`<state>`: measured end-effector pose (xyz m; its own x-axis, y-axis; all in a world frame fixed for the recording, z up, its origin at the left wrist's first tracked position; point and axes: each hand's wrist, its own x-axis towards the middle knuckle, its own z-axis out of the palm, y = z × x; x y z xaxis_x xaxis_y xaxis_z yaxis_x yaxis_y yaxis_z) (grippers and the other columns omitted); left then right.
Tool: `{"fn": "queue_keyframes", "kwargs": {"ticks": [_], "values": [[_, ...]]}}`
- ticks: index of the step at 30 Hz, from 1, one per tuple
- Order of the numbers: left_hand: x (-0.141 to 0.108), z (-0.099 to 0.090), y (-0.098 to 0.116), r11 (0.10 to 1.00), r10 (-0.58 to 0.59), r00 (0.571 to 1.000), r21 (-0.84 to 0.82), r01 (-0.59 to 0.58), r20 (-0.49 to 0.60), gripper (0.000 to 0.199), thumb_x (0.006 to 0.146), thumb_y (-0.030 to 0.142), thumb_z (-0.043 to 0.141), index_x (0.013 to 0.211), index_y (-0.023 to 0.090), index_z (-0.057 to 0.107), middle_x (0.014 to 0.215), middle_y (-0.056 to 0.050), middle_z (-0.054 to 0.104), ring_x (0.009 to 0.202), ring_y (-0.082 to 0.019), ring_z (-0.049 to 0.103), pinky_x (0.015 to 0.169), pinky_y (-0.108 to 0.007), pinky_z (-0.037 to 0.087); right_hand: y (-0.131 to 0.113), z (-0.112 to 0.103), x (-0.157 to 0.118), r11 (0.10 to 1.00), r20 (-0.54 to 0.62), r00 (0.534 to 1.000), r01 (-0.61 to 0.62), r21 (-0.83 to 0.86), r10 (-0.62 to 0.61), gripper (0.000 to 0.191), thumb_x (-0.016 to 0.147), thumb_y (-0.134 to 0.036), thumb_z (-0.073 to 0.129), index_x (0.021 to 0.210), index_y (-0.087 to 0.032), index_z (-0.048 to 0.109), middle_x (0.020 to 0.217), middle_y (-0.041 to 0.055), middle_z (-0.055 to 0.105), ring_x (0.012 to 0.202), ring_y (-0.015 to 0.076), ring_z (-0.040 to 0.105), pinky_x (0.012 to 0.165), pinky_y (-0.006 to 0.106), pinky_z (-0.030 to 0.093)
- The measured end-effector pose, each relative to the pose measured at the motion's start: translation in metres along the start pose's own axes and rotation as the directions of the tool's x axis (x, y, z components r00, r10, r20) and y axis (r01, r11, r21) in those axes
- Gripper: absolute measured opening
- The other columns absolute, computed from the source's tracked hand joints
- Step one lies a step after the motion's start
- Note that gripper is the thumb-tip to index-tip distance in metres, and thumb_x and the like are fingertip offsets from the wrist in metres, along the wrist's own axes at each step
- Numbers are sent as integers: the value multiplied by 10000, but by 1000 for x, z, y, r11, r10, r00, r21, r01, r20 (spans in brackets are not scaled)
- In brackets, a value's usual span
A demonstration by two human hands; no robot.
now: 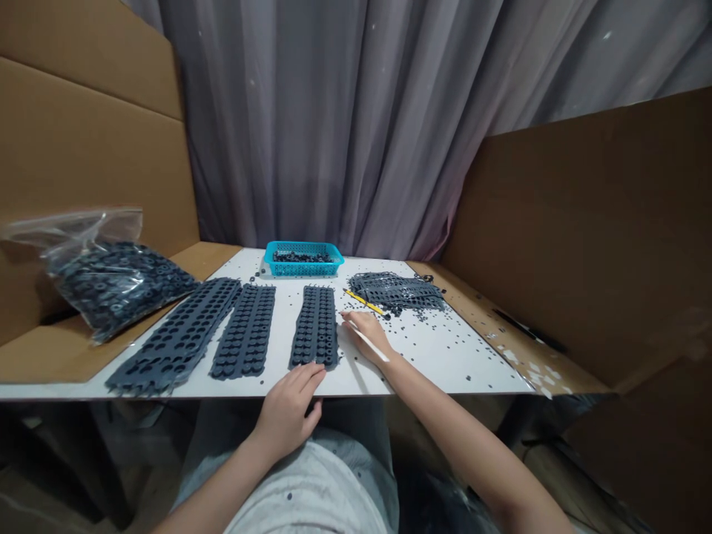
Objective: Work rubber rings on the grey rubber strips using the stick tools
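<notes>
A dark grey molded rubber sheet [314, 326] with rows of round parts lies on the white table in front of me. My left hand [292, 408] rests at its near end, fingers stretched out and touching the edge, thumb apart. Beside the sheet's right edge, my right hand [367, 334] is closed around a thin white stick-like tool [374, 346], which points forward and left. The tool's tip is too small to make out clearly. Two more grey sheets lie to the left: a narrow one [245, 334] and a longer one [181, 337].
A blue basket [303, 269] of small dark parts stands at the back. Stacked perforated sheets [397, 289] lie right, with a yellow cutter-like tool [364, 301] beside them and scattered black bits around. A clear bag [119, 278] of dark rings sits left. Cardboard walls [589, 245] flank the table.
</notes>
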<state>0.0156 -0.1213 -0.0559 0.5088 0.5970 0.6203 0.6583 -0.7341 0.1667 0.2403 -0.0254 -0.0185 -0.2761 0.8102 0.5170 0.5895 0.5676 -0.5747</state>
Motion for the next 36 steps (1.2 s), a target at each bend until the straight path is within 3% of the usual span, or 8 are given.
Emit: {"fn": "queue_keyframes", "kwargs": {"ticks": [4, 10, 16, 21, 24, 27, 32, 36], "values": [[0, 0, 0, 1000, 7, 1000, 14, -7, 0, 418, 760, 112, 471, 1159, 162, 585, 1204, -96, 634, 1104, -256, 591, 947, -422, 491, -1, -2, -3, 999, -92, 995, -33, 10, 33, 165, 887, -350, 515, 876, -206, 597, 1158, 149, 649, 1126, 296, 564, 978, 505, 377], [-1, 0, 0, 1000, 3, 1000, 1, -3, 10, 425, 758, 112, 474, 1164, 172, 583, 1216, -88, 627, 1118, -250, 582, 960, -420, 483, -20, -4, -14, 886, 225, 974, -92, 454, -15, 239, 846, -440, 597, 813, -204, 607, 1060, 106, 702, 1147, 236, 575, 1004, 474, 402], [-1, -1, 1, 1000, 3, 1000, -17, -3, 18, 429, 763, 105, 475, 1179, 160, 560, 1224, -97, 617, 1123, -259, 571, 957, -439, 473, -21, -2, -13, 869, 234, 972, -147, 472, 37, 239, 805, -445, 638, 762, -212, 606, 945, 70, 728, 1043, 221, 618, 959, 445, 436], [11, -19, 3, 968, -80, 996, -237, 85, 31, 230, 806, 168, 515, 1019, 199, 596, 1123, -78, 636, 1073, -233, 570, 913, -389, 485, -8, -10, -10, 937, -63, 968, -217, 272, 243, 212, 802, -435, 599, 762, -227, 604, 760, 28, 667, 742, 205, 615, 717, 349, 489], [33, -28, -5, 948, -149, 988, -280, 152, 29, 172, 821, 176, 516, 969, 200, 601, 1057, -64, 637, 1039, -217, 563, 913, -376, 471, 2, -19, -10, 933, -281, 902, -264, 245, 329, 222, 842, -445, 516, 797, -229, 537, 742, 33, 611, 762, 222, 576, 750, 359, 451], [61, -27, -18, 962, -180, 980, -191, 194, 91, 140, 823, 183, 525, 923, 199, 622, 1004, -56, 645, 984, -222, 571, 885, -380, 469, 8, -24, -11, 919, -355, 857, -290, 267, 374, 240, 830, -471, 523, 808, -233, 502, 744, 39, 599, 839, 252, 579, 796, 379, 435], [90, -17, -35, 965, -215, 955, -107, 240, 204, 136, 773, 249, 608, 866, 175, 672, 889, -80, 652, 884, -263, 594, 785, -390, 483, 9, -21, -9, 860, -274, 857, -309, 406, 437, 305, 762, -522, 604, 740, -235, 500, 1030, 80, 644, 1166, 289, 504, 932, 422, 401], [97, -11, -40, 966, -199, 935, -102, 238, 295, 123, 761, 247, 625, 842, 203, 707, 867, -54, 657, 870, -237, 604, 782, -334, 476, 4, -20, -6, 748, -85, 875, -352, 563, 476, 347, 719, -548, 645, 739, -214, 551, 1123, 84, 651, 1081, 276, 580, 846, 405, 471]]}}
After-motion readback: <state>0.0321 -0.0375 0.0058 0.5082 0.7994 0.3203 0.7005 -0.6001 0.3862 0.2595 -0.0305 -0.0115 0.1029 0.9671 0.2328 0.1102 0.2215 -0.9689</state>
